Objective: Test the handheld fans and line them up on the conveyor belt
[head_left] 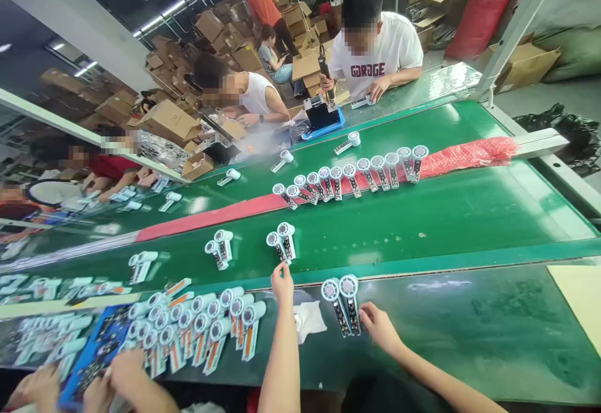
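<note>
Cardboard cartons (225, 44) are stacked up beyond the far side of the line, and a red sack (488, 9) is cut off by the top edge off to the right. Across from me, a person in a white printed T-shirt (375, 50) holds an upright black power tool (325, 72) above a blue tray (323, 124). A person in a white sleeveless top (248, 97) bends beside that tray, their work partly hidden behind clutter.

A green conveyor belt (375, 213) runs diagonally across my view, carrying a red mesh sleeve (464, 158) and a long row of white fans (350, 178); they look like small handheld ones, though the warped view makes that hard to swear to. Nearer me is a dark green bench (469, 331), with a pale yellow sheet (580, 306) cut off at its right edge. At lower left, a co-worker's hands (117, 378) are cut off by the frame, working over a blue printed card (96, 350) beside packed rows of fans.

My left hand (282, 281) has its fingers bunched at the handle end of one fan (280, 244) on the belt's near edge; I can't tell whether they grip it. My right hand (378, 328) has its fingers (365, 314) loosely parted, just beside a pair of fans (340, 303) on the bench. A white cloth (310, 322) lies between my hands.
</note>
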A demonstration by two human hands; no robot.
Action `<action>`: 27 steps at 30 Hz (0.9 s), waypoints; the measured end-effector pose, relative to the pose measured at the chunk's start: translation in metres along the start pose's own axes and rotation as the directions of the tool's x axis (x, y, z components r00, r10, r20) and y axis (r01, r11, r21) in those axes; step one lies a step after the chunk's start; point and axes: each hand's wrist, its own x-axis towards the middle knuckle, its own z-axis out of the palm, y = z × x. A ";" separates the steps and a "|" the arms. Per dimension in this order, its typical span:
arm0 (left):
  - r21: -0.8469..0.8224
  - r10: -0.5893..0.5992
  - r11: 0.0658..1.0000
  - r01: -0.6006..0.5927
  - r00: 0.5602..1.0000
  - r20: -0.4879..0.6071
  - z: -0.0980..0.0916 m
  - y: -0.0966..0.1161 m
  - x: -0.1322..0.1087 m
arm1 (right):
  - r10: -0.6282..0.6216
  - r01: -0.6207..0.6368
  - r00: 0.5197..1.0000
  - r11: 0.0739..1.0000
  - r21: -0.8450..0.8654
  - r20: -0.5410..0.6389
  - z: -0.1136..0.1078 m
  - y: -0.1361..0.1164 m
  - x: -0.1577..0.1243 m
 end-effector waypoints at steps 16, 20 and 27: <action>0.274 0.030 0.959 -0.065 0.991 0.130 0.041 0.025 0.043 | -0.110 0.073 0.950 0.988 -0.135 -0.293 0.009 -0.020 0.015; 0.125 0.064 0.989 -0.080 0.990 0.128 0.041 0.018 0.038 | -0.200 0.128 0.883 0.973 -0.192 -0.425 0.000 -0.054 0.026; -0.220 -0.185 0.953 0.207 0.976 0.116 0.026 -0.007 0.048 | -0.314 0.262 0.940 0.916 -0.304 -0.133 0.050 -0.140 0.121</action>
